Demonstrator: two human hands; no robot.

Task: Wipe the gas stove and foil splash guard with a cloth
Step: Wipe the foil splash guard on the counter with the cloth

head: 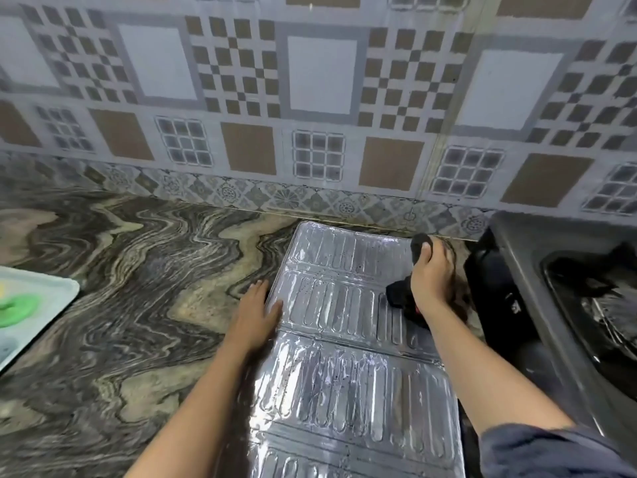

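Swirled grey-brown stone counter [120,270], bearing ribbed silver foil splash guard [344,374] flat at six o'clock; left hand [256,315] released, steadying its edge; right hand [431,281] clenching black cloth [401,294] at two o'clock; firm, overlapping strokes advisable.

Swirled marble countertop [120,270], patterned wall tiles [310,81], white tray [44,298] at left edge

A home kitchen: marbled stone counter [138,270], patterned wall tiles [320,98], gas stove [568,305].
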